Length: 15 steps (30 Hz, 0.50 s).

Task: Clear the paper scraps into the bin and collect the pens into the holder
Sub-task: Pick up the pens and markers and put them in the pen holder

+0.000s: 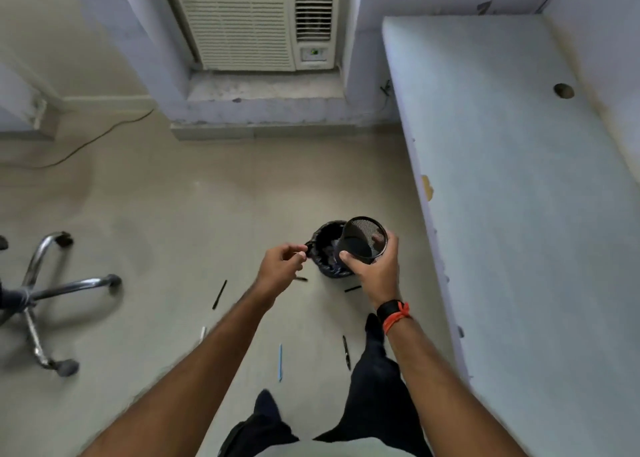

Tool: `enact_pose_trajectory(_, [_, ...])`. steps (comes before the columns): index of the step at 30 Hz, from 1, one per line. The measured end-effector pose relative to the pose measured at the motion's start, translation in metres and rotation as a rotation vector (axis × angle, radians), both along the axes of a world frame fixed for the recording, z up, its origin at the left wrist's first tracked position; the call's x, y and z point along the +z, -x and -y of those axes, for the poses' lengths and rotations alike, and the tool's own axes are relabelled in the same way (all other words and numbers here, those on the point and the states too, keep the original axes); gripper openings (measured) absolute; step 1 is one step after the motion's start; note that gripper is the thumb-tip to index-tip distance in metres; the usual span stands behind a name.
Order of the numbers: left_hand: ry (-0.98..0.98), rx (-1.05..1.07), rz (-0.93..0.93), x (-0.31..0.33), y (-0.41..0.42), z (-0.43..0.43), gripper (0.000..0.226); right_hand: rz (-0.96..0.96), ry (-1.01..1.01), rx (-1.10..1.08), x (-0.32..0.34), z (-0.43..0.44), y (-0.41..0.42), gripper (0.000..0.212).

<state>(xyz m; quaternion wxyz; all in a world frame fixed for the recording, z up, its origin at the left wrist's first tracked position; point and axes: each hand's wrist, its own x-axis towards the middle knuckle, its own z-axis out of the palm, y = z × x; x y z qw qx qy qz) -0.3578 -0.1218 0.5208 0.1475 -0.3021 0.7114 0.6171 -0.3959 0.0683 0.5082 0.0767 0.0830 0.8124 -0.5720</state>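
Note:
My right hand point(377, 269) grips a black mesh pen holder point(363, 240), tilted with its mouth toward me, above a small bin point(325, 245) lined with a black bag. Paper scraps show inside the bin. My left hand point(282, 264) hovers just left of the bin with its fingers curled; whether it holds anything is unclear. Several pens lie on the floor: a black pen point(219, 294) at the left, a short black one point(352, 288) by the bin, another black pen point(346, 352) near my foot, a light blue pen point(280, 362) and a white pen point(203, 332).
A white desk point(519, 197) runs along the right side. An office chair base point(45, 294) with chrome legs stands at the left. An air conditioner point(252, 20) sits in the far wall. A cable point(86, 141) trails over the floor at the back left.

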Motion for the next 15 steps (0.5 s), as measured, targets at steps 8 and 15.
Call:
enact_pose_trajectory(8, [-0.008, 0.269, 0.095, -0.016, -0.148, 0.109, 0.017, 0.123, 0.014, 0.173, -0.012, 0.100, -0.118, 0.084])
enact_pose_trajectory(15, [-0.019, 0.396, 0.194, -0.158, -0.192, 0.131, 0.015, 0.181, -0.098, 0.272, -0.149, 0.134, -0.147, 0.081])
